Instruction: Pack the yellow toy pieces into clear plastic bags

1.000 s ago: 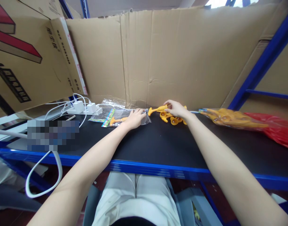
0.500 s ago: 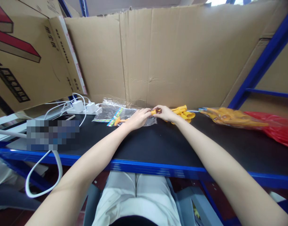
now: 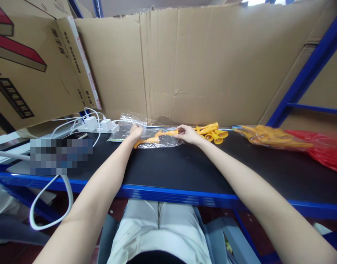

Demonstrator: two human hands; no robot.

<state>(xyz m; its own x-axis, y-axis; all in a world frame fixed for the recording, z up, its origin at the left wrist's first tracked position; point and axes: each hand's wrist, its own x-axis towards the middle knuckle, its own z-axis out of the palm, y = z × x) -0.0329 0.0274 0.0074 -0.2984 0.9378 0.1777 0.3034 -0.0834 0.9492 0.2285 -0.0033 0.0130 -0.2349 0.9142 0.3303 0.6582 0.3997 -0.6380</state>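
Note:
On the black tabletop a clear plastic bag (image 3: 168, 142) lies flat, with an orange trumpet-shaped plastic piece (image 3: 149, 140) inside its left part. My left hand (image 3: 136, 131) is closed at the bag's left end, fingers bent over the film. A second orange trumpet-shaped piece (image 3: 168, 132) points left along the bag, its left end close to the first piece. My right hand (image 3: 188, 134) pinches this second piece by its right end at the bag's right side. Just right of that hand rests a pile of loose orange trumpet-shaped pieces (image 3: 218, 136).
Another clear bag (image 3: 124, 119) lies behind my left hand. A filled bag of orange pieces (image 3: 267, 137) and a red plastic bag (image 3: 326, 150) lie right. At left are a white power strip (image 3: 98, 126) and cables. A cardboard wall (image 3: 212, 66) stands behind.
My left hand has moved left, from beside my right hand to the bag's left end. The second orange piece has shifted left and shows more. My right hand has moved slightly left.

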